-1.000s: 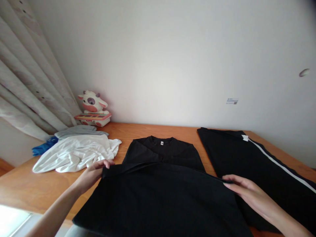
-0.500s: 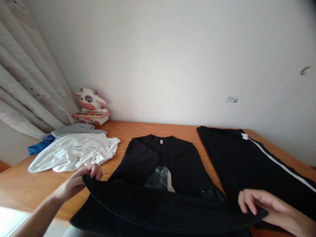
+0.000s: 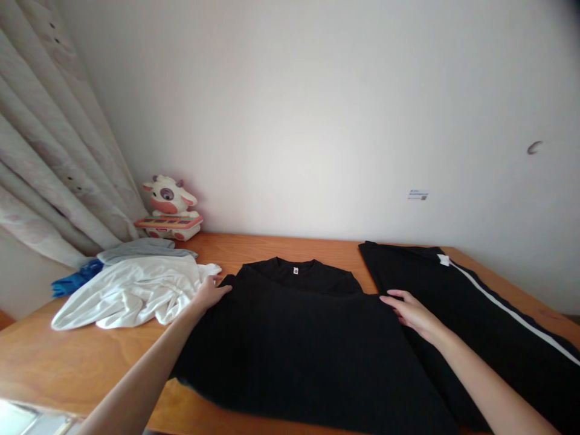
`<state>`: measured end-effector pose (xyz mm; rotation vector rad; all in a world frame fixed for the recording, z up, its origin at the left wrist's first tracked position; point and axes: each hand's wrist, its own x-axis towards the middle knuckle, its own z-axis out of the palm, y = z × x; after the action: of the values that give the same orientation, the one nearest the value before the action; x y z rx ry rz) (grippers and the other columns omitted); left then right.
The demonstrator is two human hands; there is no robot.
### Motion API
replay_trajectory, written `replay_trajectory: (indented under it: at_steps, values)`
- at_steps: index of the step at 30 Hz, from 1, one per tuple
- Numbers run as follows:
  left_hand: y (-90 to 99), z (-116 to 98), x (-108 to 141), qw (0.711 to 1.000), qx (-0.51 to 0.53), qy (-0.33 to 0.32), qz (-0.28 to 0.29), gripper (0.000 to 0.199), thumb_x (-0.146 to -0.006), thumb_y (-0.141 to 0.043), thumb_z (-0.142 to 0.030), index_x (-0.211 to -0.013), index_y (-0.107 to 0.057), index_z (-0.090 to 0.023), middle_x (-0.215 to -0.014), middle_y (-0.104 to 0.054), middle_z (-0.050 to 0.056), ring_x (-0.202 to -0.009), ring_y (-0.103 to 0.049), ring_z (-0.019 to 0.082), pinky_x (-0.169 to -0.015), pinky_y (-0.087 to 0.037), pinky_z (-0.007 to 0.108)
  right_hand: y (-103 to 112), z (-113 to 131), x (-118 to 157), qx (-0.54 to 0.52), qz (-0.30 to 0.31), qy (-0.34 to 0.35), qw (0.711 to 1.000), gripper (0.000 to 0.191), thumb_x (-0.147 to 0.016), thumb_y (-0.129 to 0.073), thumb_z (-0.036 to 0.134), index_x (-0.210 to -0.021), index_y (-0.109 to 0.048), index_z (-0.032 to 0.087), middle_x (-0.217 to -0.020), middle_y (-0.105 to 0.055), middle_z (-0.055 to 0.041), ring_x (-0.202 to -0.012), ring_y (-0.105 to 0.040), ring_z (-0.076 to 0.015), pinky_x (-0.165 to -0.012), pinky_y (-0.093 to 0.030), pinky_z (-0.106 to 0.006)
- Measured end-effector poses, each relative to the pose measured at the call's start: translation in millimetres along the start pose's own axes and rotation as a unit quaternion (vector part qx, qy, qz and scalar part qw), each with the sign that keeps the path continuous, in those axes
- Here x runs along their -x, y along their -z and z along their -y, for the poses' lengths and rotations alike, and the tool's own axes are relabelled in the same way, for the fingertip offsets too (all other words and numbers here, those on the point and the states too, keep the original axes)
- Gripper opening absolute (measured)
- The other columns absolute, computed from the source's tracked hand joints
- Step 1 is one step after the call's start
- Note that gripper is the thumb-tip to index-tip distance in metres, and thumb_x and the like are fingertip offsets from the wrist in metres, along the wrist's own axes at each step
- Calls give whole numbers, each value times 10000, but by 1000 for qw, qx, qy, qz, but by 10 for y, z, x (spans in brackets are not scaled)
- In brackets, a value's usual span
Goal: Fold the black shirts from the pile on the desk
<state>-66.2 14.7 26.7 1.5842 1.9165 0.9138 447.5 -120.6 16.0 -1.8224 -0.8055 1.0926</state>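
Observation:
A black shirt (image 3: 294, 356) lies on the wooden table in front of me, its lower part folded up over its middle. Only the neckline with a small white label shows beyond the folded edge. My left hand (image 3: 212, 293) is closed on the left corner of that edge, close to the white garment. At the right corner, my right hand (image 3: 410, 311) pinches the cloth between thumb and fingers. The fold covers the sleeves and the print on the shirt.
Black trousers (image 3: 453, 314) with a white side stripe lie to the right. On the left are a crumpled white garment (image 3: 140, 290), a grey cloth (image 3: 140, 249) and a blue cloth (image 3: 77, 278). A toy cow keyboard (image 3: 170, 208) stands by the curtain (image 3: 54, 133).
Both hands have carried the shirt's hem away from me, up toward the collar, and come closer together. The print and folded-in sleeves are now covered.

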Motion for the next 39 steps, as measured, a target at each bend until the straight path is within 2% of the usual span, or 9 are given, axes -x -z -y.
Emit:
replay_trajectory:
  at_steps: [6, 11, 14, 19, 26, 31, 33, 36, 39]
  values:
    - [50, -32, -193, 995, 6, -85, 53, 309, -674, -655, -360, -919, -773, -214, -918, -786, 29, -936, -710, 257, -876, -548, 332, 1, 22, -89, 112, 19, 218, 969, 286, -767, -644, 344, -1003, -761, 232, -1148, -762, -75, -1145, -678, -292, -1040, -486, -419]
    - [212, -138, -406, 977, 7, -209, -35, 505, -883, -457, -448, -1253, -692, -197, -1172, -755, 47, -1103, -684, 255, -970, -527, 333, -24, 223, -277, 126, -44, 329, 935, 419, -871, -551, 416, -1224, -714, 258, -1301, -703, -64, -1213, -643, -279, -1058, -480, -406]
    - [83, -153, -528, 970, -99, -217, -53, 497, -916, -379, -270, -1333, -633, -179, -1288, -708, 63, -1204, -647, 229, -1044, -492, 325, -160, 247, -548, 190, -80, 307, 929, 468, -849, -491, 251, -1278, -678, 238, -1252, -727, -69, -1140, -688, -242, -1006, -522, -381]
    - [-324, -45, -535, 958, -217, -186, 4, 585, -784, -420, -36, -1308, -654, -148, -1282, -705, 118, -1175, -675, 238, -1044, -500, 333, -474, 107, -845, 272, -112, 276, 915, 453, -756, -497, 112, -1140, -731, 170, -1201, -733, -131, -1165, -677, -278, -1064, -491, -434]
    - [-368, -186, -649, 949, -253, -185, -39, 621, -915, -320, -86, -1515, -427, -205, -1590, -418, 118, -1265, -615, 300, -1038, -502, 429, -609, 235, -1032, 308, -162, 304, 887, 542, -885, -398, 120, -1413, -519, 112, -1536, -445, -176, -1379, -498, -266, -1148, -401, -388]
    - [-485, -309, -693, 943, -272, -190, -18, 564, -926, -402, -178, -1483, -419, -92, -1570, -401, 228, -1400, -475, 350, -1099, -428, 458, -718, 325, -1059, 346, -150, 272, 886, 551, -893, -510, 237, -1426, -492, 97, -1404, -558, -221, -1298, -563, -337, -1104, -429, -453]
    - [-422, -273, -577, 938, -269, -219, -15, 551, -934, -430, -262, -1452, -437, -75, -1544, -418, 248, -1419, -443, 358, -1114, -401, 467, -638, 286, -927, 361, -151, 250, 886, 629, -905, -538, 351, -1465, -435, 87, -1346, -588, -243, -1233, -603, -362, -1057, -458, -481]
    - [-94, -83, -247, 938, -238, -250, -1, 488, -928, -449, -423, -1313, -545, -139, -1315, -622, 189, -1228, -610, 328, -1019, -469, 429, -279, 131, -558, 366, -124, 185, 904, 704, -871, -572, 528, -1440, -462, 129, -1158, -685, -191, -1083, -673, -348, -958, -510, -460]
    - [336, 252, 175, 974, -181, -126, 43, 418, -818, -569, -621, -923, -654, -226, -768, -702, 45, -734, -693, 278, -727, -514, 372, 179, -71, -45, 321, -49, 108, 940, 619, -759, -646, 637, -1170, -657, 175, -1004, -731, -140, -966, -690, -325, -907, -517, -415]
